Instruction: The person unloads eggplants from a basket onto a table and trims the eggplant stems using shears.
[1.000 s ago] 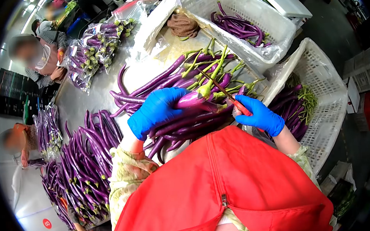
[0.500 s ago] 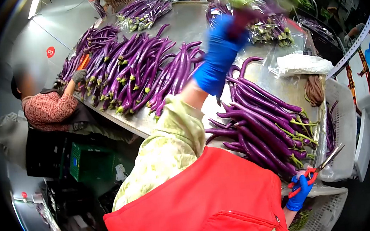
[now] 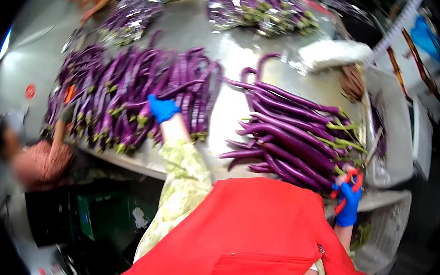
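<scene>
My left hand (image 3: pixel 164 109), in a blue glove, is over the near side of the left eggplant pile (image 3: pixel 114 102). Its fingers are curled on a long purple eggplant (image 3: pixel 182 87) that lies crosswise over the others; blur hides the exact grip. My right hand (image 3: pixel 348 200), also blue-gloved, is closed round the red-handled scissors (image 3: pixel 357 179), with their blades pointing up and away to the right. Just left of the scissors lies a looser heap of eggplants (image 3: pixel 292 137), green stems towards the right.
Bagged eggplants (image 3: pixel 261 7) lie along the table's (image 3: pixel 228 49) far side. A white plastic bundle (image 3: pixel 335 53) and a brown cloth (image 3: pixel 351 83) sit at right. White crates (image 3: pixel 393 144) stand beside the edge. Another person (image 3: pixel 41 162) works at the left.
My left hand has swung from high over the table down and left onto the eggplant pile. My right hand still holds the scissors, now turned more upright. The view has shifted.
</scene>
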### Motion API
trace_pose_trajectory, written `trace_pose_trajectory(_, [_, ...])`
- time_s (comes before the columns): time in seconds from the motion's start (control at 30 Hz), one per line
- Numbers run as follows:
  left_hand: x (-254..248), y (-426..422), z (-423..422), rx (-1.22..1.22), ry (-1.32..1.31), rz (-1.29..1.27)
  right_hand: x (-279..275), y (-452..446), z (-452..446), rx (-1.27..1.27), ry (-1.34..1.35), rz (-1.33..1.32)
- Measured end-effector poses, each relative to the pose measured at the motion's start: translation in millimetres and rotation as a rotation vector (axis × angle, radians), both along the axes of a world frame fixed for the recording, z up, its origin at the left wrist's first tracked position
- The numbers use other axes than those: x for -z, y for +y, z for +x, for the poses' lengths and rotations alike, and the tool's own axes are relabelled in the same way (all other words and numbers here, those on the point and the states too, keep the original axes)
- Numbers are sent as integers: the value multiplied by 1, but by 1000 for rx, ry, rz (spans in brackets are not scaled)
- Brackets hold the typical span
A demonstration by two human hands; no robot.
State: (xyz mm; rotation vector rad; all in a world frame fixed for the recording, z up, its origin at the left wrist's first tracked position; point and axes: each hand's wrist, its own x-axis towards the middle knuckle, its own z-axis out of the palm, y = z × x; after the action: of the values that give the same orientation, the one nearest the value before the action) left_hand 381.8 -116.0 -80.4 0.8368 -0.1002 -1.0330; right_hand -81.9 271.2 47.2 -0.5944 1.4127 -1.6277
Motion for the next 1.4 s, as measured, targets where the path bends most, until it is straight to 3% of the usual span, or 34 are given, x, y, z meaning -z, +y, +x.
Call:
trace_pose_trajectory(0.03, [-2,8,-3,159,-153,-90,-1,-1,0,28,15,34])
trace_pose_trajectory(0.1, [28,-2,25,277,-923,-12,9,8,-10,17,17,57])
trace_pose_trajectory(0.2, [-10,23,-25,335,-1241,55,4,9,-10,94,30,98])
trace_pose_trajectory(0.23, [-62,59,-64,484,-1888,99,12,12,-14,121,17,93])
trace_pose_trajectory(0.3, [-64,72,-81,483,-100,22,20,13,-17,154,-11,37])
trace_pose_trajectory(0.37, [-61,62,-74,270,-778,0,19,14,-18,147,-13,33])
trace_pose_trajectory(0.4, [-49,48,-61,111,-1116,-184,15,15,-15,178,-34,99])
trace_pose_trajectory(0.43, [-68,50,-43,-99,-2030,97,18,16,-17,166,-32,78])
trace_pose_trajectory(0.5, [-57,35,-17,189,-2214,429,26,16,-21,150,-26,31])
trace_pose_trajectory(0.63, [-76,29,-7,635,-2210,699,21,9,-18,173,-28,49])
trace_pose_trajectory(0.73, [-93,27,-8,750,-2272,763,27,8,-19,165,-4,66])
trace_pose_trajectory(0.83, [-68,2,45,788,-2187,619,28,11,-20,179,-8,65])
trace_pose_trajectory(0.87, [-72,3,45,745,-2270,637,25,9,-21,150,15,68])
trace_pose_trajectory(0.9, [-85,2,35,863,-2304,773,27,9,-24,118,23,39])
trace_pose_trajectory(1.0, [-92,-6,29,789,-2266,725,35,11,-27,129,22,41])
trace_pose_trajectory(1.03, [-103,-7,21,826,-2105,700,38,13,-29,113,28,14])
trace_pose_trajectory(1.1, [-74,-19,47,762,-1799,422,25,10,-22,88,45,-3])
trace_pose_trajectory(1.17, [-57,-3,45,664,-1633,422,21,11,-16,138,69,39])
trace_pose_trajectory(1.23, [-69,26,34,863,-1440,463,25,12,-20,80,48,4])
trace_pose_trajectory(1.33, [-69,42,42,881,-1223,421,29,15,-22,94,72,15])
trace_pose_trajectory(1.4, [-49,45,57,837,-1337,410,24,13,-20,122,74,14])
